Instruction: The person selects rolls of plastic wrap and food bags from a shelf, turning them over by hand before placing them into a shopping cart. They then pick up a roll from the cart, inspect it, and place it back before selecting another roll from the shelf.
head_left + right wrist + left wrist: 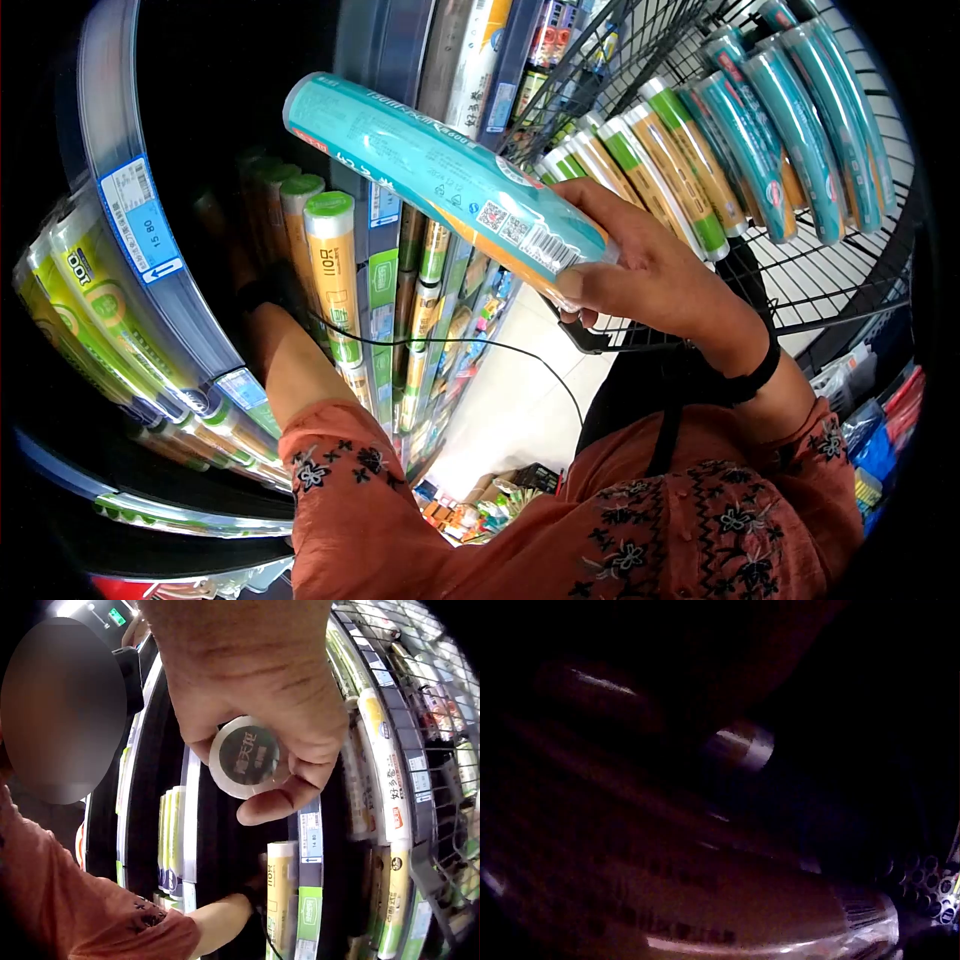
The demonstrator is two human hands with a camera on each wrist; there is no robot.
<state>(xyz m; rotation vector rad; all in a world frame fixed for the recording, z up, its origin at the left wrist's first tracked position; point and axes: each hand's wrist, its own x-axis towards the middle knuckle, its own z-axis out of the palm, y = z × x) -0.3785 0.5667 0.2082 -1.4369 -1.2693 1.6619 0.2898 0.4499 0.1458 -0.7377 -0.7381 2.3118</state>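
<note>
My right hand [655, 265] grips one end of a teal-and-orange packaged roll [420, 170], fingers behind it and thumb near its barcode. The roll slants up and left, in front of the shelf. From the right wrist view, the fingers curl round its round end cap [244, 756]. My left hand [225, 240] reaches deep into the dark shelf, left of upright yellow-and-green rolls [331, 260]. A dim roll [765, 922] lies close before it in the left wrist view. Darkness hides the left fingers; I cannot tell what they hold.
A black wire cart [830, 320] at the right carries several teal rolls [790, 130] and yellow-green ones [670, 160]. Lime-green rolls [95, 300] stand at the left behind a shelf edge with a price tag [140, 220]. A thin black cable [480, 342] crosses between the arms.
</note>
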